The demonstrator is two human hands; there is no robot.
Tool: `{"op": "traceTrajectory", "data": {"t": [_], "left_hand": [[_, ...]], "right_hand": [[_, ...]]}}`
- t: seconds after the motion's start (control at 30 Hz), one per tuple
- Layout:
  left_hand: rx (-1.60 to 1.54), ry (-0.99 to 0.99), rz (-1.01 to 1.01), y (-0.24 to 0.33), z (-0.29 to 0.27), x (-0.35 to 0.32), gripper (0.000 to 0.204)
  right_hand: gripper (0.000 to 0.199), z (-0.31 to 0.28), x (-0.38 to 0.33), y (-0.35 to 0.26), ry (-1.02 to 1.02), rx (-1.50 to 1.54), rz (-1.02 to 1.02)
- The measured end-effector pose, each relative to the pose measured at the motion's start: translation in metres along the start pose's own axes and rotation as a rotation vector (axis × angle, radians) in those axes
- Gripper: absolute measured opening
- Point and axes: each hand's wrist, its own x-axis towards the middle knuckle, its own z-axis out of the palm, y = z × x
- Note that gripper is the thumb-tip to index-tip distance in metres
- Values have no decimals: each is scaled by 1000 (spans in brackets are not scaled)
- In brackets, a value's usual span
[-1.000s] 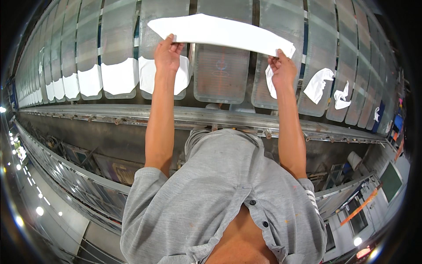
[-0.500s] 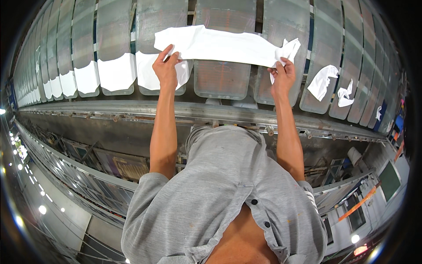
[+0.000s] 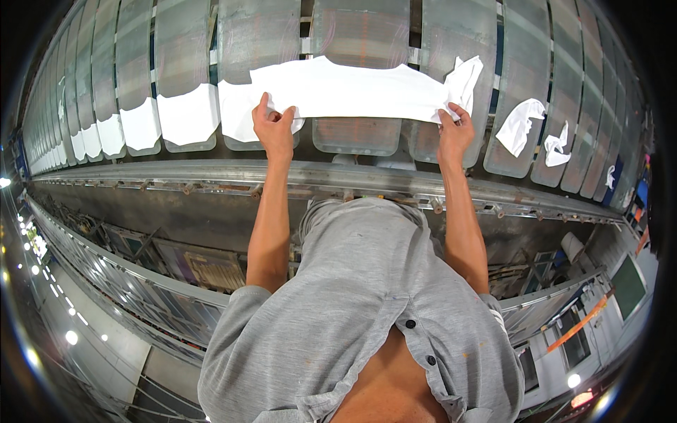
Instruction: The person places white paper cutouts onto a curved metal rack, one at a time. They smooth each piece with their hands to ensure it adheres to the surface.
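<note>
A long white cloth piece [image 3: 360, 90] stretches sideways between my hands, its near edge fairly straight and its far edge curving. Most of it lies across the middle flat grey board [image 3: 356, 135], with its ends reaching over the boards on both sides. My left hand [image 3: 273, 134] grips the near left part of the cloth between thumb and fingers. At the near right corner, my right hand [image 3: 455, 132] pinches the edge. Beyond the right hand, a loose folded bit of white cloth [image 3: 463, 81] stands up on the right board.
Several boards to the left carry flat white cloth pieces [image 3: 187, 115]. Crumpled white pieces [image 3: 520, 127] lie on boards to the right. A metal rail [image 3: 338, 171] runs along the boards' near ends, between them and my body. Another row of boards [image 3: 141, 261] stands behind me.
Both hands have come nearer to me, drawing the cloth's near edge down the board. The cloth looks flatter and wider, and my left hand has shifted slightly right.
</note>
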Motion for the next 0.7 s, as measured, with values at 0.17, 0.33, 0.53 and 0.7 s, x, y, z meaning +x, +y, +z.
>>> {"op": "traceTrajectory", "data": {"t": [0.17, 0.33, 0.53, 0.7], "left_hand": [[89, 33, 28, -1, 0, -13, 72], [97, 41, -1, 0, -3, -19, 72], [141, 35, -10, 1, -9, -20, 73], [181, 27, -21, 6, -11, -23, 73]], "right_hand": [[30, -12, 4, 26, -5, -163, -151], [30, -18, 0, 37, -20, -239, -213], [31, -18, -5, 42, -20, -235, -179], [31, -19, -10, 38, -20, -236, -162]]}}
